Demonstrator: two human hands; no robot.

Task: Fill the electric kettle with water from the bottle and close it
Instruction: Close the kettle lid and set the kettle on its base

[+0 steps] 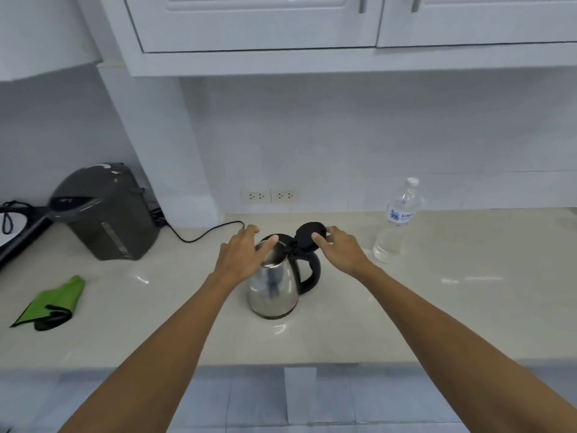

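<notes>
Forearms reach out from the near edge of the pale countertop (406, 307) toward the steel electric kettle (273, 289), which stands upright near the middle of the counter with its black handle (313, 271) turned to the right. My left hand (242, 256) rests on the left side of the kettle's open rim, fingers spread and loosely curved over the mouth, not clamped around anything. My right hand (338, 250) is at the raised black lid (307, 237), fingertips on its edge, thumb on its face; the lid stands up on its hinge above the handle. Further right and a little farther back, the clear water bottle (396, 221) stands upright with its white cap on, only partly full. On the left lies a green folded cloth (54, 303), and beyond it a dark grey hot-water pot (103, 210) sits near the wall, a black cord (199, 234) trailing from behind it. Two wall sockets (270, 195) sit on the far backsplash.
</notes>
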